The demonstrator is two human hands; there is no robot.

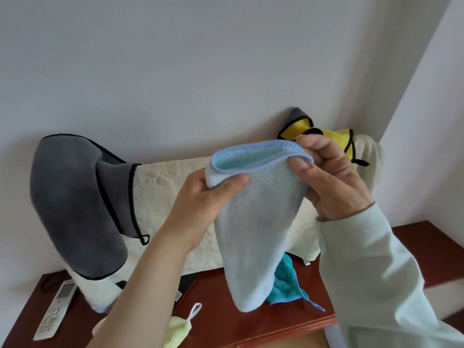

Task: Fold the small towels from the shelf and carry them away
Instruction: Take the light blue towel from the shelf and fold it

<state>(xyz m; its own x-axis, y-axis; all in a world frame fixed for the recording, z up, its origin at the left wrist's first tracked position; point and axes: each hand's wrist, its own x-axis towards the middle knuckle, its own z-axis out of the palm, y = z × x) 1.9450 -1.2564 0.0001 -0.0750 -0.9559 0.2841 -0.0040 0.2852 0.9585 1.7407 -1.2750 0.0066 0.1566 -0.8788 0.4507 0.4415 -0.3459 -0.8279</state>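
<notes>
The blue towel (258, 222) was held up in the air, in front of the wall (200, 59) and above the table (216, 317). It was doubled. Its two trimmed edges stood a little apart at the top, so the inner side showed, and it hung down to a narrow round end.

The left hand (213, 194) gripped the upper left corner, with the thumb pressed on the front of the cloth and the fingers curled behind it. The right hand (334, 177) pinched the upper right corner between the thumb and the curled fingers. The right arm wore a pale green sleeve (376, 259); the left forearm was bare.

Behind the hands a cream cloth (175, 192) lay draped against the wall. A grey towel (75, 202) with a black edge hung over its left end. A yellow towel (334, 136) with a black edge lay at its right end, partly hidden by the right hand.

On the table, a teal towel (286, 285) lay crumpled under the blue towel. A pale towel (178, 330) with a loop lay near the front edge, just beside the left forearm. A white remote (57, 310) lay on the left part of the table.
</notes>
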